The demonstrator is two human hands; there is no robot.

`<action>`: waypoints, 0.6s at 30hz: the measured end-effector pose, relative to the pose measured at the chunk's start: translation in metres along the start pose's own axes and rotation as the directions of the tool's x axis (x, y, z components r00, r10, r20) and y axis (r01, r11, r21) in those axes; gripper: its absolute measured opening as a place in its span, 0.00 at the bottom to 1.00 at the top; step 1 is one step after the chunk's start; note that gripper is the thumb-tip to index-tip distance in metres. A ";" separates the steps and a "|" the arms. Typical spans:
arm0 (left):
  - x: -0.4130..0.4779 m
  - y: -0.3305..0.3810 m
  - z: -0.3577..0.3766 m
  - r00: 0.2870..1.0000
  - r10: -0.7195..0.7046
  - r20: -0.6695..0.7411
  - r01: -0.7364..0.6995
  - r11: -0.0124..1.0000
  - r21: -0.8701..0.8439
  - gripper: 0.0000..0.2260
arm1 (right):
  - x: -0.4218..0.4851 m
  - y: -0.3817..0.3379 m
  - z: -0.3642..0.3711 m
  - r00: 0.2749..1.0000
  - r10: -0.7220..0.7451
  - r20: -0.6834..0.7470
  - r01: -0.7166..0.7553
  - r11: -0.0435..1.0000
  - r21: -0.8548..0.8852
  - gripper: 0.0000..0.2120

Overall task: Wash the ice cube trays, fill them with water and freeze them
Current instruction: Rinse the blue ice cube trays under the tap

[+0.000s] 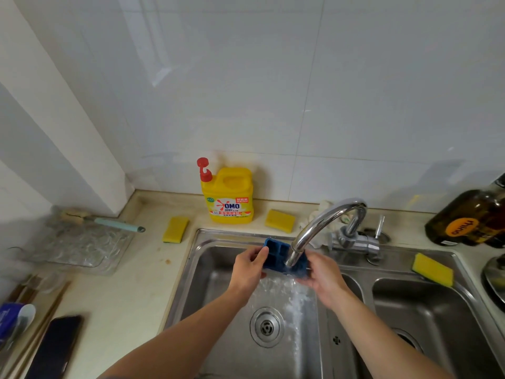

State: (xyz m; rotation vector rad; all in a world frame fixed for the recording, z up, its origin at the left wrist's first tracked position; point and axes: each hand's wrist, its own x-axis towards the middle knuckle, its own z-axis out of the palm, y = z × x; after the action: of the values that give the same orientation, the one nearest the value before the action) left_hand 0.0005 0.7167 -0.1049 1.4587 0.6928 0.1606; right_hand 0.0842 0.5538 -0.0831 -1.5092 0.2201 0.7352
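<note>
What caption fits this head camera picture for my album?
Rinsing: left hand and right hand hold a blue ice cube tray under the running faucet.

Left hand, right hand: curled fingers.

1. The ice cube tray was dark blue.
2. The detergent bottle was yellow, with a red pump cap and a red-and-white label.
3. The left sponge, the middle sponge and the right sponge were yellow.
4. The sink and tap were silver-grey.
5. The brush had a pale teal handle.
6. The glass bottle was dark brown, with an orange label.
7. The phone was black, the worktop cream and the wall tiles white.
</note>
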 end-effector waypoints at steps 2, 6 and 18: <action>0.001 -0.003 0.002 0.998 -0.061 0.030 0.061 0.998 -0.003 0.08 | -0.001 0.000 -0.005 0.999 -0.011 -0.035 0.009 0.999 -0.034 0.10; 0.001 -0.013 0.005 0.981 -0.173 0.088 0.171 0.985 0.023 0.10 | -0.004 0.000 -0.014 0.998 -0.015 -0.062 0.009 0.996 -0.091 0.09; -0.013 -0.028 0.013 0.906 -0.357 0.227 0.333 0.933 0.135 0.17 | -0.019 0.007 -0.025 0.991 -0.009 -0.132 -0.018 0.979 -0.202 0.08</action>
State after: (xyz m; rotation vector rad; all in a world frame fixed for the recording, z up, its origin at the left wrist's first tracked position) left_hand -0.0119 0.6951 -0.1274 1.3897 0.7475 -0.3303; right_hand 0.0736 0.5240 -0.0803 -1.7548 0.2539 0.6770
